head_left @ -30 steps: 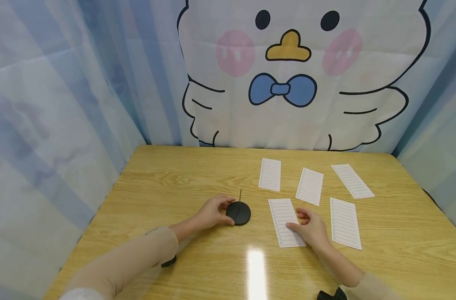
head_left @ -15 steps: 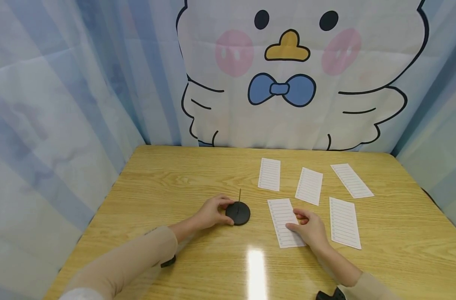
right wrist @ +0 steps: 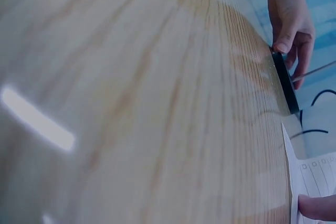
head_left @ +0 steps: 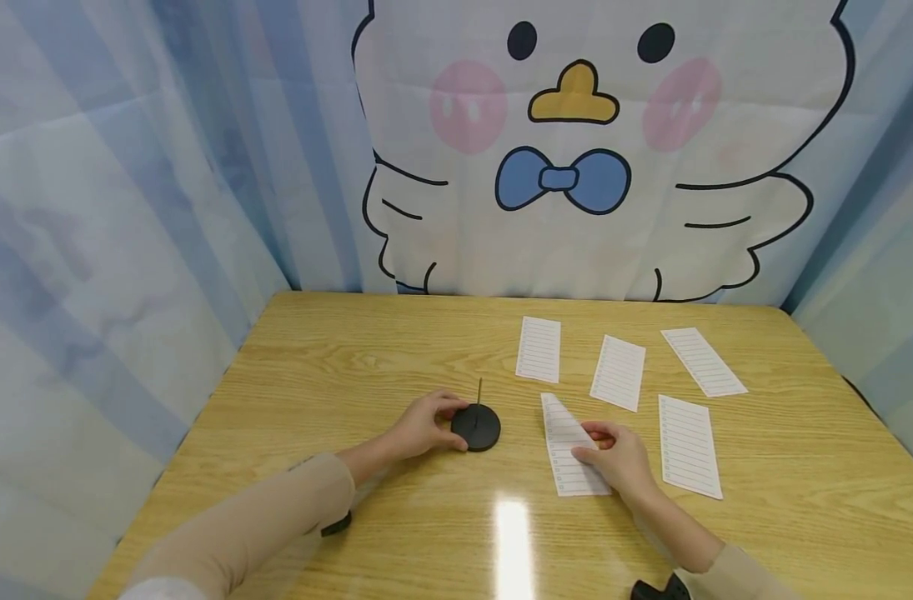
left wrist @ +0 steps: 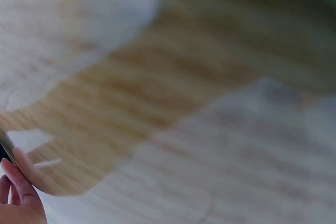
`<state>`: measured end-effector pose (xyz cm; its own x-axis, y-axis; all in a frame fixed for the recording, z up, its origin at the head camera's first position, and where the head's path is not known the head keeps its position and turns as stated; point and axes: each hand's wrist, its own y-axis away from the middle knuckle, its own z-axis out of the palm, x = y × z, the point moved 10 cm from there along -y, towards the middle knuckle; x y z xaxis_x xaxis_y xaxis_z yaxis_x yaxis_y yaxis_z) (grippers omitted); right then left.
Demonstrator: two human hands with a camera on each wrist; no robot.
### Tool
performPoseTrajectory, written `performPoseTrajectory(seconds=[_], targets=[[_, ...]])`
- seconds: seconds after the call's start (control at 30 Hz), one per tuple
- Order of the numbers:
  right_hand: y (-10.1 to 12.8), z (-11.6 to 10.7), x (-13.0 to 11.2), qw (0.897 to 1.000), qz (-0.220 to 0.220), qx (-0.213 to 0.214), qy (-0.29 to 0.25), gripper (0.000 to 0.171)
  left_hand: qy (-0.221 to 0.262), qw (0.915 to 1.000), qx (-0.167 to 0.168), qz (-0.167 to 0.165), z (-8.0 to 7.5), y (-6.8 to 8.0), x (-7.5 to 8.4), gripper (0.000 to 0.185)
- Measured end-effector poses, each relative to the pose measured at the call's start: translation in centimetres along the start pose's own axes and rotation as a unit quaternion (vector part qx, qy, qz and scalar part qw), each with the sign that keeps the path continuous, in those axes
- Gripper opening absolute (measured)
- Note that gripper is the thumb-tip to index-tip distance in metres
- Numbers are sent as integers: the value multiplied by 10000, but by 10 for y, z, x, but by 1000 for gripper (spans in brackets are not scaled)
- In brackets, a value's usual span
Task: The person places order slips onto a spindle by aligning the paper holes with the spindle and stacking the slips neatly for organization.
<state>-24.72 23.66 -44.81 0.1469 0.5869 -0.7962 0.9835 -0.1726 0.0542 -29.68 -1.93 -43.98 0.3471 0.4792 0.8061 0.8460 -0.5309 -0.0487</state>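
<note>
My left hand (head_left: 426,427) holds the round black base of a bill spike (head_left: 477,429) at its left edge, thumb in front and fingers behind. The thin metal spike stands upright from the base. In the right wrist view that same base (right wrist: 285,83) appears edge-on on the table. My right hand (head_left: 624,458) pinches the right side of a lined white paper slip (head_left: 570,462), thumb on top. That slip's upper right part is bent up, while its lower end lies near the table. The right thumb (right wrist: 319,208) also shows on the slip (right wrist: 317,174) in the right wrist view.
Several more lined slips lie apart on the wooden table (head_left: 351,358): one at the back (head_left: 539,350), others further right, including a slip (head_left: 690,446) beside my right hand. A curtain with a cartoon bird (head_left: 561,242) hangs behind the far edge.
The slip in my right hand lay flat before; now its upper right part is bent up. My left hand and the bill spike have stayed in place.
</note>
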Motion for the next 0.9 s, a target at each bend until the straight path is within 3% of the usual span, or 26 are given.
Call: performPoseTrajectory(seconds=[0.33,0.63,0.9], targets=[[0,-1,-4,9998,-48,-21,-166,40,38,10000,-76,-14,1,1,1,61],[-4,-2,3,9978,327,-88,-576,51,17,10000,-62,-39,0,2,0,61],[-3,-7,3,9975,342,-58,-617,38,-116,9999,-16,-43,0,0,0,60]])
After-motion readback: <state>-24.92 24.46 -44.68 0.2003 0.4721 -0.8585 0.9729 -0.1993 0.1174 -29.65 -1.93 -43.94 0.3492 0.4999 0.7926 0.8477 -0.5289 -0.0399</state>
